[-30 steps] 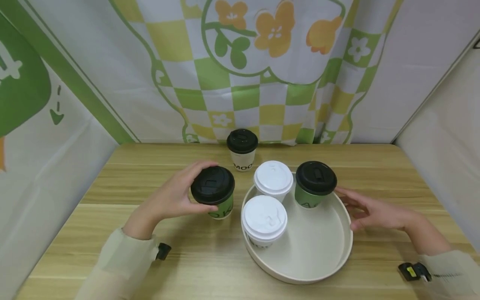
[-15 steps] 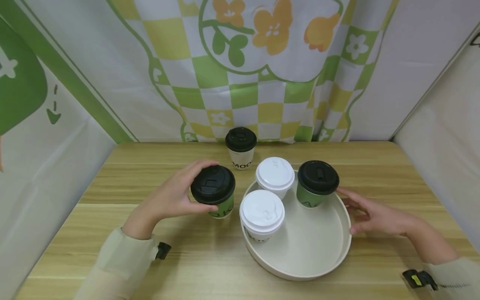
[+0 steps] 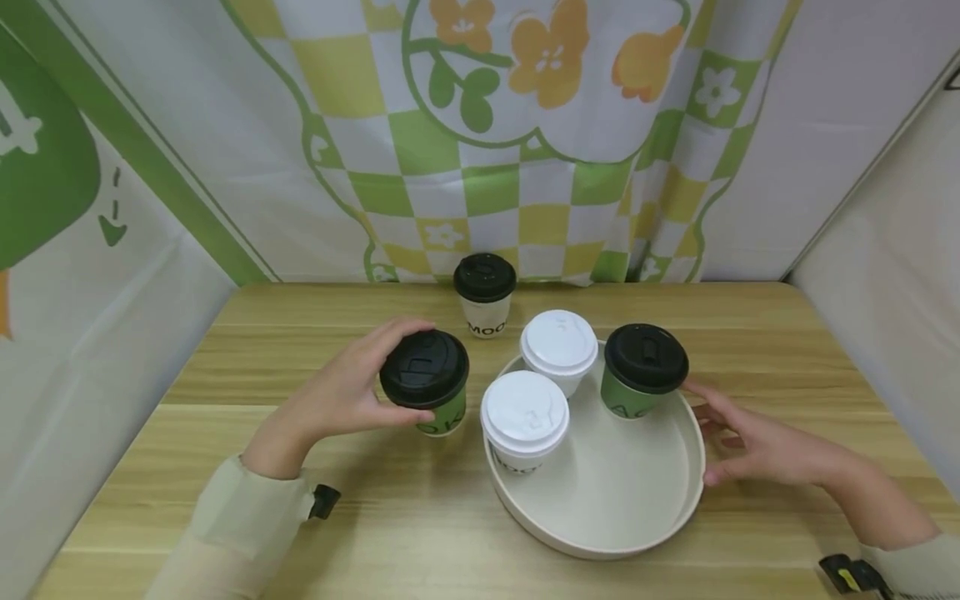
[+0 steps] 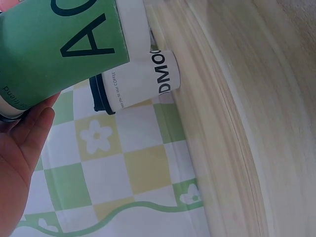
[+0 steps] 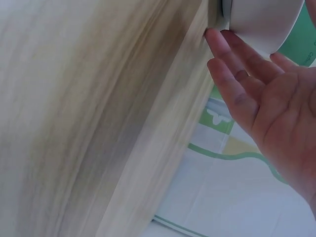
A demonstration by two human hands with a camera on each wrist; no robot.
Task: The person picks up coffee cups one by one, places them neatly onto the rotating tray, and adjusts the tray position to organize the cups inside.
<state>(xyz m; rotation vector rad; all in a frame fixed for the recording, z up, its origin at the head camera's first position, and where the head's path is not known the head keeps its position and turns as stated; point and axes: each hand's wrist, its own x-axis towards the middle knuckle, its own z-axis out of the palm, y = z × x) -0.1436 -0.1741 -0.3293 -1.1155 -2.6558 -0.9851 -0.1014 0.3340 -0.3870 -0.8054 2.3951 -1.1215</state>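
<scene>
My left hand (image 3: 352, 387) grips a green paper cup (image 3: 444, 414) by its black lid, thumb in front and fingers behind, left of the round tray. In the left wrist view, the green cup (image 4: 59, 54) shows large dark letters. The cream tray (image 3: 622, 496) bears two white-lidded cups, one at the back (image 3: 559, 343) and one at the front left (image 3: 525, 414), plus a black-lidded green cup (image 3: 632, 398) at the back right. At the tray's right rim rests my right hand (image 3: 765, 442), its fingers loosely extended along the outer wall (image 5: 261, 22).
A white cup with a black lid (image 3: 487, 300) stands behind the tray, near the table's back edge. The wooden table (image 3: 420, 533) meets a checkered, flowered curtain (image 3: 491, 187) there. Pale fabric walls rise on both sides.
The tray has turned slightly clockwise: its front white-lidded cup shifted away from me, the other two cups to the right. My right hand slid slightly nearer. The left hand stayed put.
</scene>
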